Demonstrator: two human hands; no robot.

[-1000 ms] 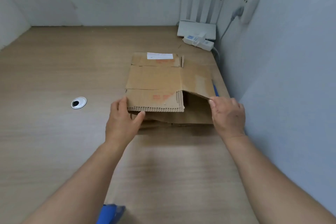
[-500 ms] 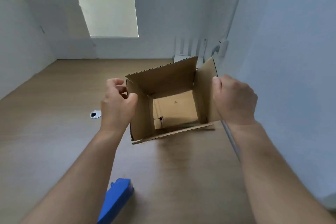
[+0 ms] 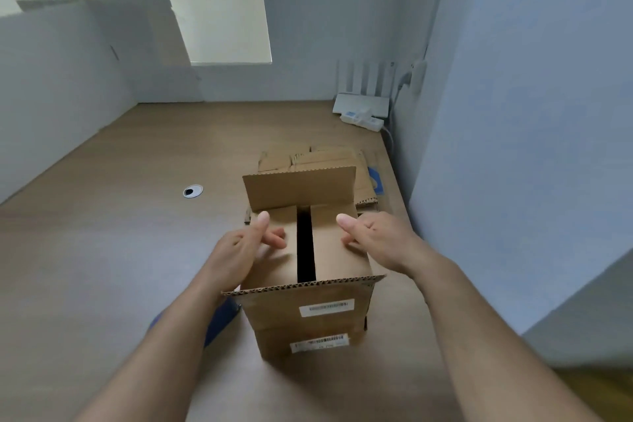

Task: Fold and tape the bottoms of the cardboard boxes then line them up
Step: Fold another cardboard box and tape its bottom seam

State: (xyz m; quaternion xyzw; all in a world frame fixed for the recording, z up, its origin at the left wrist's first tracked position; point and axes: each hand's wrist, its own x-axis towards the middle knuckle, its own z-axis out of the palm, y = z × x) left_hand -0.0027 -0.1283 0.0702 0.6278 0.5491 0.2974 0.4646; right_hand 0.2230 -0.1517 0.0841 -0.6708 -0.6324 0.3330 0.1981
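Box status: the cardboard box now stands on the bench in the lower centre of the frame, with the end under work facing up. One second earlier it lies flat on the stack of flattened boxes. Half a second earlier we hold it opened out in the air. We read this as the change from erecting the box to folding its bottom.

Flap status: the left inner flap and right inner flap lie folded inward. A dark slot separates them down the middle. The far flap stands upright. The near flap juts toward the lower edge of the frame, not yet folded.

Grip status: the left hand rests on the left inner flap and the right hand on the right inner flap. Each grip is spread rather than pinching: the fingers press flat on the cardboard and the thumbs point up toward the far flap.

Task consequence: we judge the first fold complete. The far and near flaps must come down over the inner pair before taping. A blue object, possibly the tape dispenser, lies left of the box base, partly hidden by the left forearm. The remaining stack sits above the box in the frame, near the right wall. No finished box stands in line yet.
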